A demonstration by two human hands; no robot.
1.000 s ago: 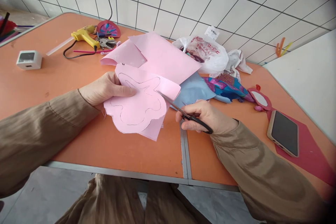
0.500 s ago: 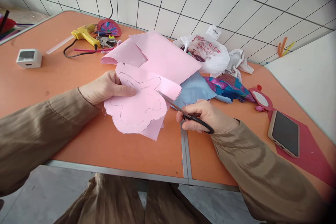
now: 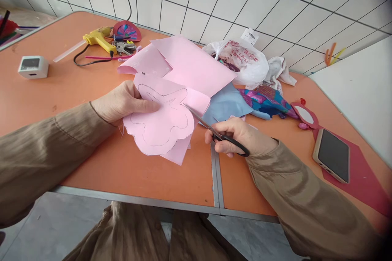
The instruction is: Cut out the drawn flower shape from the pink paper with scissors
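Observation:
My left hand (image 3: pixel 122 104) pinches a pink sheet (image 3: pixel 159 124) at its left side, thumb on top. A wavy outline and an inner curved shape are drawn on the sheet in dark line. Its lower edge is cut into rounded lobes, and a flap curls up at the right. My right hand (image 3: pixel 235 136) is closed round black-handled scissors (image 3: pixel 222 135), whose blades meet the sheet's right side beside the drawn line. Behind lie larger pink sheets (image 3: pixel 196 63) and a light blue piece (image 3: pixel 228 102). Whether the pink material is paper or thin foam, I cannot tell.
A yellow glue gun (image 3: pixel 99 40) and keys (image 3: pixel 124 47) lie at the back left, near a small white box (image 3: pixel 33 67). A white plastic bag (image 3: pixel 241 59) stands by the tiled wall. On the right, a phone (image 3: pixel 333 155) rests on a red sheet (image 3: pixel 364 173).
The pink sheet has shifted very slightly in my left hand's grip. The scissors stay at its right edge, with the blades looking a little more closed.

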